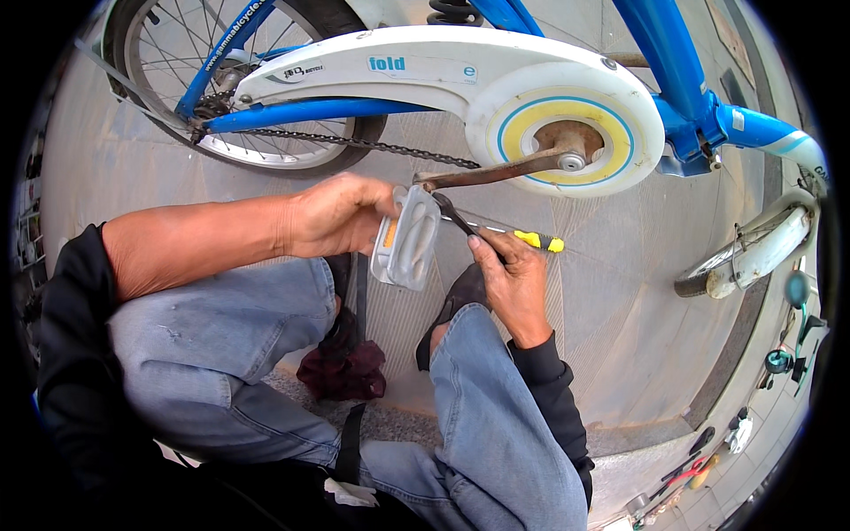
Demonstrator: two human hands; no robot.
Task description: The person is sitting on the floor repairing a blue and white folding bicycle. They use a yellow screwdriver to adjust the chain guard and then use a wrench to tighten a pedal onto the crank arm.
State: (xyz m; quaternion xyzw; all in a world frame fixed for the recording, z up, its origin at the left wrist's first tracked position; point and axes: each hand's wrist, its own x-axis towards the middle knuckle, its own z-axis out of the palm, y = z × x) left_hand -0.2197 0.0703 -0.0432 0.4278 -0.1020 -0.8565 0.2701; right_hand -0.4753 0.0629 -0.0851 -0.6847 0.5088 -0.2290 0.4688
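A grey plastic pedal (pixel 414 239) with an orange reflector sits at the end of a rusty crank arm (pixel 496 171) on a blue and white bicycle. My left hand (pixel 341 212) is closed on the pedal's left side, its fingers partly hidden behind it. In my right hand (pixel 513 281) is a dark wrench (pixel 455 214), its head up against the pedal's inner end beside the crank. A screwdriver (pixel 538 241) with a yellow and black handle lies on the ground just beyond my right fingers. Its thin shaft runs behind the wrench.
Above my hands stretches the white chain cover (pixel 425 66), with the chain (pixel 354 141) hanging below it. The rear wheel (pixel 239 106) stands far left, the front wheel (pixel 744 252) right. A dark red cloth (pixel 345 367) lies between my feet. Several tools, including red-handled pliers (pixel 691 473), lie lower right.
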